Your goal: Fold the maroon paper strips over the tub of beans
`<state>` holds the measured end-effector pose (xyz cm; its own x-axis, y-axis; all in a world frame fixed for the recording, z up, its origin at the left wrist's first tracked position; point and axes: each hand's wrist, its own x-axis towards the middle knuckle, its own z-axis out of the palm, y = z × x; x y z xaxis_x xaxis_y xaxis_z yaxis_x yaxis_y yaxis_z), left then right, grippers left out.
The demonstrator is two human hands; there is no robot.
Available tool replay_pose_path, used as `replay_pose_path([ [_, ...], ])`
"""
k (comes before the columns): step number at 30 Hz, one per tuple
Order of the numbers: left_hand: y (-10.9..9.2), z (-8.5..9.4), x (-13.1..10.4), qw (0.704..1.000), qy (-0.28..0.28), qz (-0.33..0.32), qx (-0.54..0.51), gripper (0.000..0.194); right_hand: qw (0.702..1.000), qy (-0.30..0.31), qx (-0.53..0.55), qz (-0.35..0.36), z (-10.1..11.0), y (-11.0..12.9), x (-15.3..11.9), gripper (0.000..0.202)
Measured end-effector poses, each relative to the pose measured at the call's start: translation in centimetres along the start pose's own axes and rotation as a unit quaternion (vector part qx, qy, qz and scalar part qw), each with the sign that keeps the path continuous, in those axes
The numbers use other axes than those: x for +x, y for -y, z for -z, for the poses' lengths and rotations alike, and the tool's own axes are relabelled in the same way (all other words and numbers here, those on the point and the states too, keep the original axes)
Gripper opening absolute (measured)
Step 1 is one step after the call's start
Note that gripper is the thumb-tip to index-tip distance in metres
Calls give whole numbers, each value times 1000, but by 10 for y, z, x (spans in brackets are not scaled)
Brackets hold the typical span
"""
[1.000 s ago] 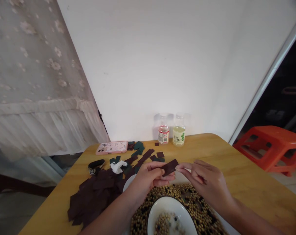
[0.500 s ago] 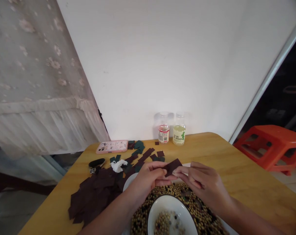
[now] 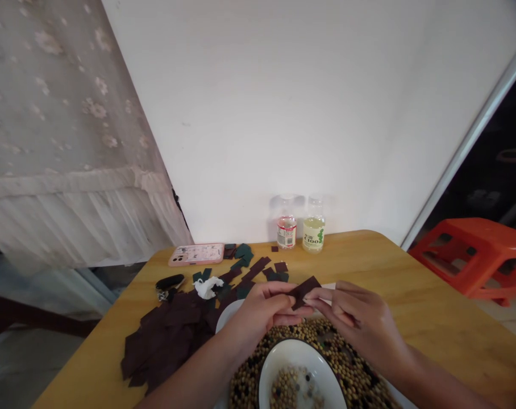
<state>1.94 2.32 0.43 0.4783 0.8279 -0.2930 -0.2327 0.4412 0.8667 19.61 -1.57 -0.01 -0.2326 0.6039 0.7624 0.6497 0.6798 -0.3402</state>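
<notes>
Against a white wall [image 3: 241, 125], the wooden desk [image 3: 390, 267] carried two bottles [image 3: 313, 235] and one phone [image 3: 197, 254]. Over bead-like grains [image 3: 360, 366], beyond one dark-rimmed bowl [image 3: 291, 351], the left hand [image 3: 262, 307] gripped one dark strip [image 3: 307, 288] by its end; the right hand's [image 3: 358, 312] fingers pinched its near edge. It seemed light, thin, fairly stiff, best taken by the edges. Piled pieces [image 3: 168, 335] defied my counting.

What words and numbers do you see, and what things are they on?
"C100", slightly blurred: on the pale label of the right-hand bottle.
Other characters on that label: too blurred to read.
Red-and-white label on the left-hand bottle: print too small to read.
Pink phone: markings too small to tell if they're words.
</notes>
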Motion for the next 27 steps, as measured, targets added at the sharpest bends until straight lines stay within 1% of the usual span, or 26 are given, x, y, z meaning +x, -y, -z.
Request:
replay_pose_path([
  [2, 1, 1, 0, 1000, 19, -4, -3, 19, 1000, -5, 2, 4, 1, 0, 0, 34],
  [4, 1, 1, -1, 1000, 20, -4, -5, 18, 1000, -14, 3, 2, 2, 0, 0, 34],
  [7, 1, -1, -2, 1000, 5, 2, -5, 19, 1000, -11, 1, 10, 1, 1, 0, 24],
  [11, 0, -4, -4, 1000, 7, 4, 6, 26, 1000, 5, 0, 19, 0, 2, 0, 15],
  [13, -2, -5, -4, 1000, 5, 9, 13, 29, 1000, -2, -2, 20, 1, 2, 0, 15],
  [16, -3, -5, -5, 1000, 4, 17, 17, 33, 1000, -14, -2, 16, 1, 2, 1, 23],
  [18, -3, -5, -4, 1000, -1, 12, 13, 32, 1000, -8, -5, 13, 1, 3, 0, 24],
  [20, -1, -4, -3, 1000, -2, 6, 12, 30, 1000, 3, -7, 13, 0, 3, -1, 21],
  [23, -1, -3, -3, 1000, 12, 9, 23, 28, 1000, -3, -1, 10, 0, 1, -1, 20],
  [25, -1, -3, -3, 1000, 9, 11, 20, 26, 1000, -5, 6, 9, -1, 0, -1, 23],
  [27, -1, -4, -3, 1000, -4, 8, 11, 28, 1000, 6, 9, 12, -1, 0, -1, 28],
])
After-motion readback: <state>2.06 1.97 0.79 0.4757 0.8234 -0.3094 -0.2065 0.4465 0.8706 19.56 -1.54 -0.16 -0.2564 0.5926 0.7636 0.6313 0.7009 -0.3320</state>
